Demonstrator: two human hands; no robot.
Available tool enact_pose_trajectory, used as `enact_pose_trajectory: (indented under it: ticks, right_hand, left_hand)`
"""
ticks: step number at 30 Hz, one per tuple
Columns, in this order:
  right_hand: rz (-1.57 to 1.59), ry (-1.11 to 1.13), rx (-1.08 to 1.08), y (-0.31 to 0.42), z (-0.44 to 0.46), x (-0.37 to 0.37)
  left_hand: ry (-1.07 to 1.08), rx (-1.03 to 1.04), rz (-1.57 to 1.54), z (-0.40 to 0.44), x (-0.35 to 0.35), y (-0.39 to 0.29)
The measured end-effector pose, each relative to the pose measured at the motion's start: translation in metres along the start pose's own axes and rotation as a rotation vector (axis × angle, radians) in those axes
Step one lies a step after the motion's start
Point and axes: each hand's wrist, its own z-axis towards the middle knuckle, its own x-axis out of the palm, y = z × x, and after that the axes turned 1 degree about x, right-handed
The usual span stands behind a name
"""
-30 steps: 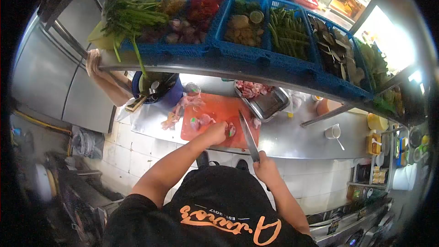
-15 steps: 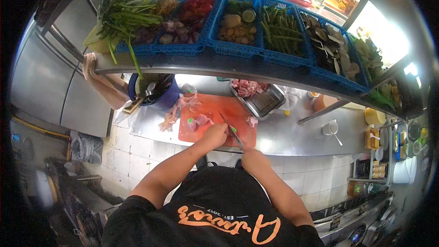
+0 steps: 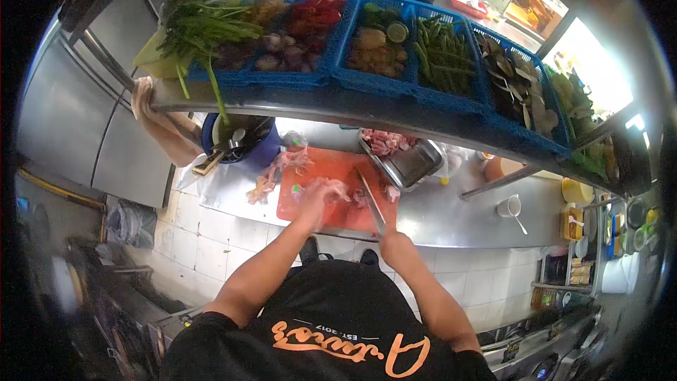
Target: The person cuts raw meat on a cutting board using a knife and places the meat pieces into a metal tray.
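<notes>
My right hand (image 3: 396,247) is closed around the handle of a kitchen knife (image 3: 371,197), its blade pointing away from me over the right part of an orange-red cutting board (image 3: 345,159). Over the board's left half is my left hand (image 3: 315,201), smeared by motion; whether its fingers grip anything is unclear. Just past those fingers lies pale pink raw meat (image 3: 337,188). Small meat bits (image 3: 392,192) rest right of the blade. More raw meat (image 3: 288,160) in thin plastic lies along the board's left edge.
Behind the board, a metal tray (image 3: 421,164) holds cut raw meat (image 3: 384,142). A blue bucket (image 3: 262,153) with utensils stands at left, a white cup (image 3: 508,205) with a spoon at right. Above, a shelf (image 3: 296,104) carries blue vegetable baskets (image 3: 377,85). Someone in dark clothing stands beyond.
My left hand has moved left, away from the knife, to the meat on the board's left half. The knife in my right hand has turned more upright in view and shifted slightly right.
</notes>
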Motion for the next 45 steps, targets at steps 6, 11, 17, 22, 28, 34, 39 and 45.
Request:
enact_pose_trajectory:
  ticks: [6, 11, 17, 22, 28, 34, 39, 45]
  right_hand:
    - [0.108, 0.015, 0.007, 0.007, -0.020, -0.020]
    - [0.034, 0.119, -0.112, -0.019, -0.030, -0.001]
    - [0.048, 0.134, 0.079, -0.011, -0.022, -0.006]
    - [0.002, 0.105, 0.083, 0.008, -0.019, -0.015]
    - [-0.067, 0.139, 0.049, 0.023, -0.020, -0.023]
    - [-0.104, 0.126, 0.006, 0.016, -0.007, -0.002]
    - [-0.018, -0.117, -0.146, 0.036, 0.015, 0.004]
    - [0.033, -0.010, -0.055, 0.048, 0.037, 0.003]
  left_hand:
    - [-0.235, 0.200, 1.238, 0.017, -0.088, -0.086]
    - [-0.190, -0.087, 1.939, -0.003, -0.072, -0.144]
    - [0.037, 0.517, 1.970, -0.007, -0.054, -0.063]
    - [0.136, 0.356, 1.862, -0.003, -0.027, -0.010]
    - [0.184, 0.167, 1.568, -0.002, 0.007, 0.010]
    - [0.137, -0.028, 1.407, 0.000, 0.003, 0.009]
    - [0.126, -0.017, 1.281, -0.009, 0.005, 0.010]
    - [0.077, 0.011, 0.659, -0.017, -0.016, 0.033]
